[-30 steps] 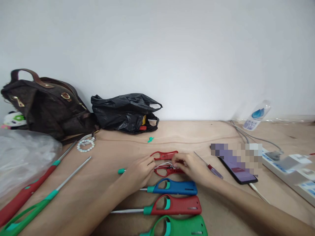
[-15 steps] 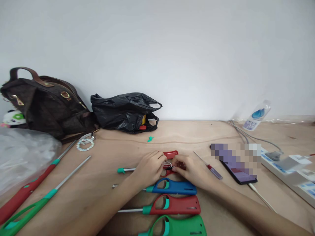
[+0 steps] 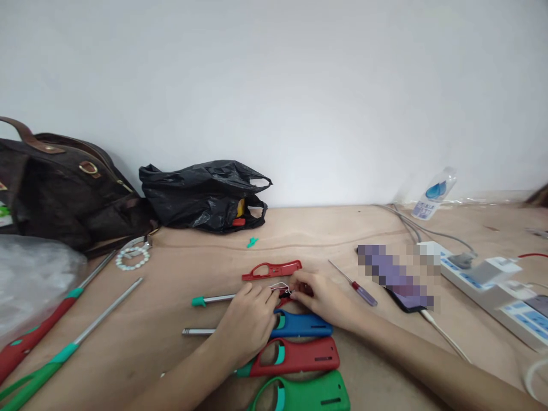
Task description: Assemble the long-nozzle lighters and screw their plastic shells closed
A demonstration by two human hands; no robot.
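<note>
My left hand (image 3: 248, 319) and my right hand (image 3: 319, 297) meet over an opened red lighter body on the wooden table (image 3: 299, 234). Their fingertips pinch at a thin white wire (image 3: 279, 285) and small dark parts inside it. The lighter's metal tube with a teal tip (image 3: 212, 298) points left from under my left hand. A loose red half-shell (image 3: 273, 269) lies just behind the hands. Nearer me lie a blue lighter (image 3: 302, 324), a red lighter (image 3: 299, 357) and a green lighter (image 3: 306, 395), side by side.
A red-handled screwdriver (image 3: 353, 283) lies right of my right hand, beside a phone (image 3: 405, 294) and a white power strip (image 3: 492, 285). Two long lighters (image 3: 51, 325) lie at the left. A brown handbag (image 3: 64, 194), black plastic bag (image 3: 205, 194) and bead bracelet (image 3: 132, 258) stand at the back.
The view shifted right, so everything slid left. My left hand drew back toward me, uncovering the red half-shell. Both hands stay pinched on the wire and the open lighter.
</note>
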